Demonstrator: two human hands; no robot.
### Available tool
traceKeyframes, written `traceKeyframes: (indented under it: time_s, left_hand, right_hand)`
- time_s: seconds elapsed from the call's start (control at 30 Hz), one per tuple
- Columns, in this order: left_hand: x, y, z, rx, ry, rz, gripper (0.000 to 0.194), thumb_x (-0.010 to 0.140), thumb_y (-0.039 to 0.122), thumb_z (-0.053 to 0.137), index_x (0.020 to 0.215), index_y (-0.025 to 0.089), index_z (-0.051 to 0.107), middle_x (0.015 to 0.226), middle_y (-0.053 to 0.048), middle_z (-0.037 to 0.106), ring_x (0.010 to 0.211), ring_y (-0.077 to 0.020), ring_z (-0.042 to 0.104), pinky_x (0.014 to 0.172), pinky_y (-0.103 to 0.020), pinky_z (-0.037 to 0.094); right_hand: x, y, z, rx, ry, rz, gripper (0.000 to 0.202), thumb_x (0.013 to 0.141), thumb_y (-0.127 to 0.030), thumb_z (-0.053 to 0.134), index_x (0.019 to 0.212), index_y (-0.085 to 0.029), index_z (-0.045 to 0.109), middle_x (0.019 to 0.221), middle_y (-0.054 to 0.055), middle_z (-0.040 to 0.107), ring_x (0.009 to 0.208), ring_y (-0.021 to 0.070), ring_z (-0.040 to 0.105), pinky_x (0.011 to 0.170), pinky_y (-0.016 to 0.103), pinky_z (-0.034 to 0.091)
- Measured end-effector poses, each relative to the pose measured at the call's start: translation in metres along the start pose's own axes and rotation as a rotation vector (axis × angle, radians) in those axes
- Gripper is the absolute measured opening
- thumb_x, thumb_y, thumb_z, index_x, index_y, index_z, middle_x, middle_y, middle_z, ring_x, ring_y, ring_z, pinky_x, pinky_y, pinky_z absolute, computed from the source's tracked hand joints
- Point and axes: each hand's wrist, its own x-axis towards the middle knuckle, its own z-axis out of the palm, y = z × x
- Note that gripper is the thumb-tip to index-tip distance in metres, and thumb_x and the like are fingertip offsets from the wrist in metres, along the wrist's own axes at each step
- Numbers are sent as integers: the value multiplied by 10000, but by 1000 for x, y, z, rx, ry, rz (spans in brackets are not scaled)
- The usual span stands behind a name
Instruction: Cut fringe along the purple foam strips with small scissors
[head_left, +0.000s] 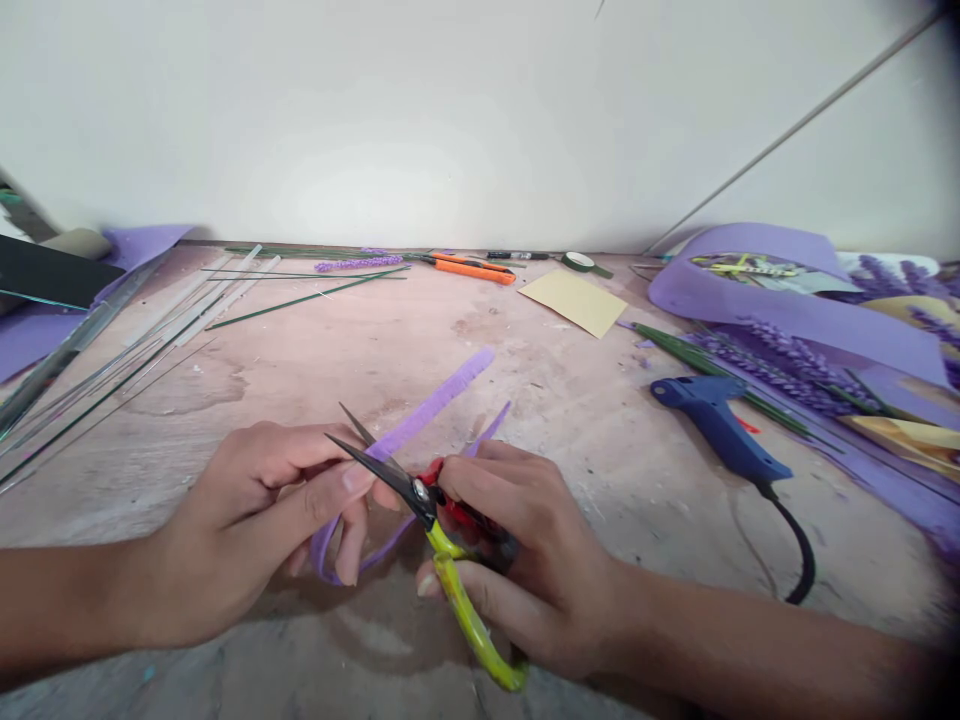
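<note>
Evidently light, soft and limp, to judge by the drooping loop in the purple strip (435,405); likely easy to crease or tear under a hard pull, and hardly slippery, given the fuzzy-looking edge. Best held flat, close to the cutting spot, between thumb and forefinger rather than by a free end. Pinched in just that way by the left hand (277,510), with one length jutting forward and to the right above the worktop (300,390), and more curling below the fingers before apparently passing behind the right hand (525,540), to a narrow tip just beyond the knuckles. As for that right hand, wrapped around the handles of the scissors (421,492), with blades slightly parted and pointing left, right beside the pinching thumb. At the crossing with the strip, hard to tell whether actually biting into the edge.
</note>
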Motion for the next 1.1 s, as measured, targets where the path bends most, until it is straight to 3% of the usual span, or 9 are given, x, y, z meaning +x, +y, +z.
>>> traceKeyframes:
  time_s: [0.27, 0.4, 0.47, 0.6, 0.93, 1.1]
  left_hand:
    - [1, -1, 0, -13, -26, -6, 415, 995, 423, 578, 654, 218, 698, 565, 9, 729, 414, -95, 517, 397, -171, 398]
    - [0, -3, 0, -27, -59, 13, 250, 993, 351, 591, 844, 238, 758, 533, 38, 692, 425, -102, 492, 389, -183, 347]
    - [-1, -4, 0, 1, -31, 39, 255, 992, 322, 600, 802, 233, 747, 524, 52, 658, 427, -94, 462, 386, -183, 325]
    - [1, -2, 2, 38, 11, 46, 446, 1016, 396, 563, 624, 206, 657, 544, 46, 620, 429, -80, 403, 376, -196, 269]
    - [1, -2, 2, -36, 65, 28, 457, 998, 483, 578, 646, 208, 674, 543, 35, 619, 432, -84, 409, 392, -194, 296]
    - [0, -1, 1, -18, 10, 38, 415, 995, 368, 597, 625, 208, 697, 563, 34, 646, 464, -85, 455, 411, -193, 301]
  right_hand:
    - [1, 1, 1, 3, -14, 41, 411, 985, -492, 565, 721, -226, 396, 601, -59, 454, 541, 122, 370, 570, 286, 270]
    - [2, 0, 0, 37, -13, 29, 417, 981, -508, 578, 728, -221, 412, 608, -64, 452, 542, 114, 371, 568, 280, 280]
    - [2, 0, -1, 47, 4, 18, 420, 984, -480, 580, 717, -223, 382, 602, -71, 429, 533, 108, 350, 567, 280, 276]
    - [0, 1, -1, 61, 27, 25, 403, 999, -439, 561, 707, -221, 389, 600, -70, 424, 539, 109, 351, 575, 283, 284]
    - [5, -2, 0, 58, 56, 62, 411, 953, -494, 631, 720, -215, 438, 592, -66, 465, 537, 105, 394, 549, 265, 277]
    - [4, -2, 0, 24, 39, 66, 404, 962, -498, 608, 724, -224, 428, 584, -63, 468, 530, 115, 390, 545, 267, 280]
